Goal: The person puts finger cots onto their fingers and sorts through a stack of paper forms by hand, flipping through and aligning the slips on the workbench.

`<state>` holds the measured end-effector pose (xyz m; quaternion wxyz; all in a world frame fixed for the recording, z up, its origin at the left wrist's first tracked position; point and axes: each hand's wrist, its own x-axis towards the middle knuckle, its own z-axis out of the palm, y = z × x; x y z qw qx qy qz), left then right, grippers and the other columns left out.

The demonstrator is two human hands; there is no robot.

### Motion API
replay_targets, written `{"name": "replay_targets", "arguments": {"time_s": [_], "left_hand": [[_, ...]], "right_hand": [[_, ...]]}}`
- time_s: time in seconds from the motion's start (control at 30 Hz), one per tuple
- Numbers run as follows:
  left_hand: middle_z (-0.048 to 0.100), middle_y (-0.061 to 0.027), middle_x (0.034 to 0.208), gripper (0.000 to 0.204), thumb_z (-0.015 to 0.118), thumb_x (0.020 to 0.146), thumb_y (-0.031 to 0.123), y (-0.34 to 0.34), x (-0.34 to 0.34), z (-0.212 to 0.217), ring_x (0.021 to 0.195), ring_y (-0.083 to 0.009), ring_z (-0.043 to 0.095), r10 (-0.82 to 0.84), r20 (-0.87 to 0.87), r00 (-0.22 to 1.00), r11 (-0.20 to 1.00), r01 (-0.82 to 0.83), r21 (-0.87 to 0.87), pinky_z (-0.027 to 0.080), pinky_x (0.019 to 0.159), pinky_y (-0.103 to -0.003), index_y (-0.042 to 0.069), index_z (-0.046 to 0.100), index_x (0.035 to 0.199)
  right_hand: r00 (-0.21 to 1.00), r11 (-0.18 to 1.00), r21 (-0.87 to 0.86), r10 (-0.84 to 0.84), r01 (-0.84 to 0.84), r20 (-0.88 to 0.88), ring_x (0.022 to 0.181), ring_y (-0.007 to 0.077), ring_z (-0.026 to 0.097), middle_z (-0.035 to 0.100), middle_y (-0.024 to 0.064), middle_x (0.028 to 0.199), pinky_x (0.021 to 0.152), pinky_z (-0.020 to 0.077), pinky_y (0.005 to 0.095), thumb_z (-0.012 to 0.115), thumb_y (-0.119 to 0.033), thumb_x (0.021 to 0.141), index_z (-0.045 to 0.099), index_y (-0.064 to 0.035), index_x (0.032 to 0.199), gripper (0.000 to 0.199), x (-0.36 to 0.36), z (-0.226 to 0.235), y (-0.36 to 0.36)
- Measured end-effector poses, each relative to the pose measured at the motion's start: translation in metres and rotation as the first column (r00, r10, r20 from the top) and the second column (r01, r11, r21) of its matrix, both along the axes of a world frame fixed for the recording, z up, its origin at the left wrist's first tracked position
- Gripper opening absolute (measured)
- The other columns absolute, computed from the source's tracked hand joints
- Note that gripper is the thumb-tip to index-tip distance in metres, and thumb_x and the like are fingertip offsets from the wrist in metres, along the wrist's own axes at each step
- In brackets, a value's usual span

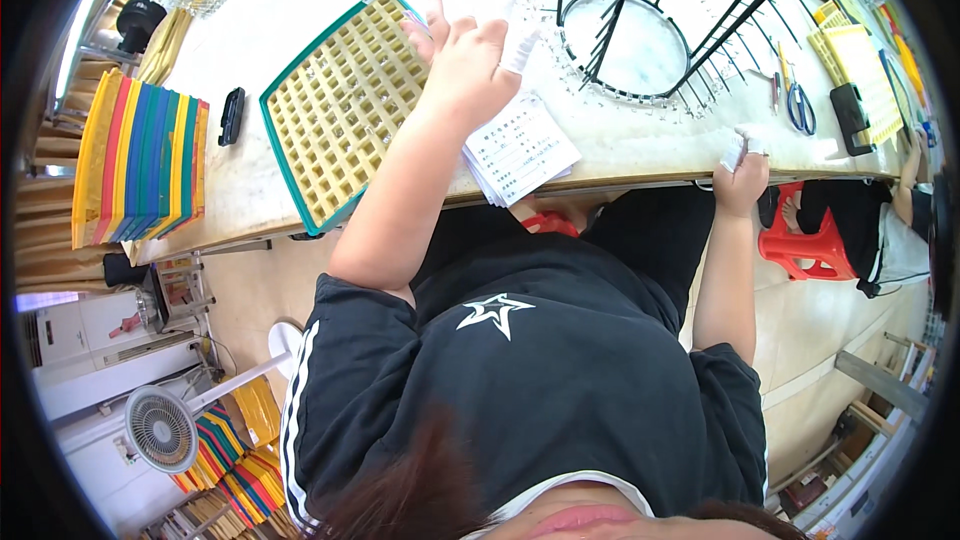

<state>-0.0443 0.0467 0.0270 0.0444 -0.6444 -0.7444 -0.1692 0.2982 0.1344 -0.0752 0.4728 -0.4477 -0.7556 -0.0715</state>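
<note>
My left hand [470,65] hovers over the right edge of a green-rimmed tray [335,105] with a grid of yellowish square compartments. Some of its fingers stretch apart, and white wrapping covers a fingertip on its right side. Small pieces seem to lie in a few compartments. By the table's front edge, my right hand [740,180] is closed, with white wrapping around its thumb or finger. Whatever it may grip is too small to make out. Below my left hand lies a stack of printed white cards [525,152].
A black wire rack [668,95] with a round base and many prongs stands at the back right. Blue-handled scissors [800,108] and a black object [850,118] lie right of it. Colourful stacked trays [140,160] stand left; another person sits beside a red stool [808,240].
</note>
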Motion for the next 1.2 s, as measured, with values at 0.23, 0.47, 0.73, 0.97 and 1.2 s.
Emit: {"name": "replay_targets", "arguments": {"time_s": [0.23, 0.47, 0.73, 0.97, 1.2], "left_hand": [[0.042, -0.0261, 0.12, 0.033, 0.045, 0.076, 0.022, 0.017, -0.016, 0.0, 0.131, -0.0434, -0.005, 0.024, -0.001, 1.0, 0.999, -0.024, 0.027, -0.01, 0.096, -0.066, 0.009, 0.056, 0.104], [0.045, -0.027, 0.119, 0.037, 0.043, 0.079, 0.023, 0.005, -0.024, 0.006, 0.132, -0.0435, 0.0, 0.048, -0.058, 0.997, 0.998, -0.045, 0.053, -0.009, 0.099, -0.063, 0.012, 0.056, 0.113], [0.047, -0.0183, 0.122, 0.028, 0.055, 0.079, 0.017, -0.051, -0.021, -0.022, 0.121, -0.0414, 0.033, -0.268, 0.152, 0.951, 0.839, 0.153, 0.522, 0.019, 0.1, -0.056, 0.007, 0.06, 0.105], [0.049, -0.0121, 0.124, 0.029, 0.058, 0.079, 0.015, -0.063, -0.014, -0.036, 0.122, -0.0375, 0.035, -0.27, 0.024, 0.963, 0.919, 0.25, 0.306, 0.02, 0.102, -0.053, 0.01, 0.06, 0.108], [0.055, -0.0086, 0.116, 0.03, 0.058, 0.071, 0.014, -0.062, -0.015, -0.043, 0.12, -0.0338, 0.041, -0.337, 0.043, 0.941, 0.883, 0.3, 0.362, 0.025, 0.1, -0.053, 0.01, 0.065, 0.099]], "right_hand": [[0.999, 1.0, -0.009, -0.029, 0.029, 0.03, 0.071, 0.0356, 0.056, 0.059, 0.0166, 0.081, 0.063, 0.045, 0.0395, 0.051, -0.012, 0.072, 0.06, -0.0021, 0.094, 0.025, 0.003, -0.004, 0.001], [1.0, 0.999, -0.027, -0.019, 0.019, 0.022, 0.071, 0.0355, 0.055, 0.06, 0.0155, 0.081, 0.063, 0.045, 0.0399, 0.051, -0.011, 0.072, 0.06, -0.0032, 0.095, 0.026, -0.003, 0.001, -0.002], [1.0, 1.0, -0.004, 0.015, -0.015, -0.023, 0.07, 0.0336, 0.056, 0.06, 0.0143, 0.078, 0.063, 0.0452, 0.0389, 0.051, -0.012, 0.071, 0.06, -0.004, 0.096, 0.027, 0.005, -0.002, -0.003], [0.98, 0.997, -0.083, -0.011, -0.005, -0.197, 0.061, 0.0252, 0.06, 0.06, 0.0092, 0.068, 0.057, 0.0464, 0.0315, 0.053, -0.011, 0.072, 0.056, -0.0048, 0.098, 0.027, -0.005, -0.005, -0.001], [0.985, 0.997, -0.076, -0.021, 0.008, -0.172, 0.059, 0.0251, 0.055, 0.055, 0.0069, 0.065, 0.056, 0.0443, 0.0315, 0.053, -0.008, 0.065, 0.058, -0.0049, 0.093, 0.028, -0.004, -0.006, -0.001]]}}
